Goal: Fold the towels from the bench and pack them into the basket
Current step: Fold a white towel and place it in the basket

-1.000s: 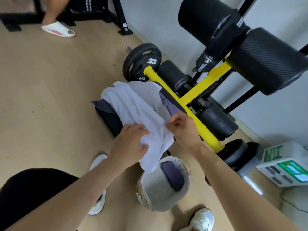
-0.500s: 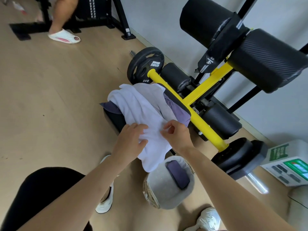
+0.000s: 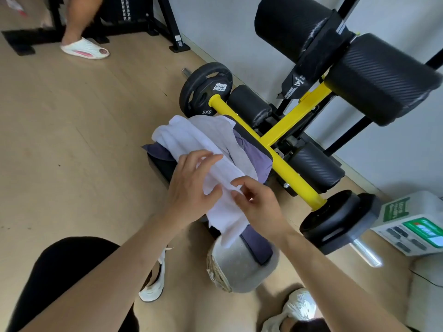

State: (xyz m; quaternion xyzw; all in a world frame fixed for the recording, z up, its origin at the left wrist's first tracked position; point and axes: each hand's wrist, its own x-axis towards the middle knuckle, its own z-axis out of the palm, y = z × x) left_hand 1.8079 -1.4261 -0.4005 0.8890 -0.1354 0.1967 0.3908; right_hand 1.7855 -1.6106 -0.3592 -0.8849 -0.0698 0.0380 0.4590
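Observation:
A white towel (image 3: 191, 142) lies across the black bench pad (image 3: 249, 137) on top of a purple towel (image 3: 257, 156), its near end hanging over the basket. My left hand (image 3: 189, 188) holds the white towel's left edge with thumb and fingers. My right hand (image 3: 259, 200) pinches the towel's edge just beside it. The grey fabric-lined basket (image 3: 232, 267) stands on the floor below the bench end, with a folded dark purple towel (image 3: 256, 243) inside it.
The yellow-framed gym machine (image 3: 287, 130) with black roller pads and weight plates (image 3: 206, 89) stands behind the bench. A white device (image 3: 417, 224) sits on the floor at right. Another person's leg and slipper (image 3: 84, 47) are far left. My shoes flank the basket.
Both hands have come closer together on the white towel; my right hand moved left and nearer along the towel's edge. The view shifted slightly.

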